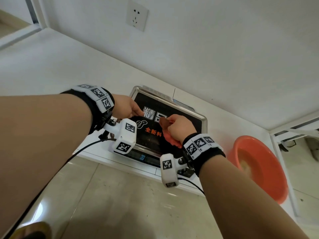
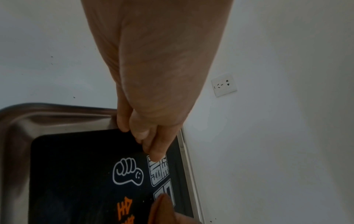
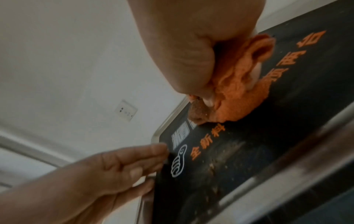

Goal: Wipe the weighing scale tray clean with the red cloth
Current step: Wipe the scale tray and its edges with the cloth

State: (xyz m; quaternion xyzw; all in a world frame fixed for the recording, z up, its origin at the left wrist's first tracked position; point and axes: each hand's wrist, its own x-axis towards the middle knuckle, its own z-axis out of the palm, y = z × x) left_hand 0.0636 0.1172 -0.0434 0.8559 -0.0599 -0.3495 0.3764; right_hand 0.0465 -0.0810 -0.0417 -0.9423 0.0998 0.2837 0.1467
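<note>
The scale's steel tray (image 1: 204, 119) lies on a white counter, lined with a black printed sheet (image 1: 188, 121). My right hand (image 1: 179, 126) grips the bunched red cloth (image 1: 170, 138) and holds it down on the sheet near the tray's middle; the cloth (image 3: 239, 91) bulges out under the fist (image 3: 191, 53). My left hand (image 1: 133, 111) is at the tray's left edge, its straight fingers (image 2: 155, 154) touching the sheet. Pale specks and smears (image 3: 210, 166) show on the sheet near the front rim (image 3: 283, 159).
An orange plastic basin (image 1: 279, 163) stands right of the scale on the counter. The scale's display panel (image 1: 146, 158) faces the counter's front edge. A wall socket (image 1: 137, 16) sits on the white wall behind. Cables run from both wrist cameras.
</note>
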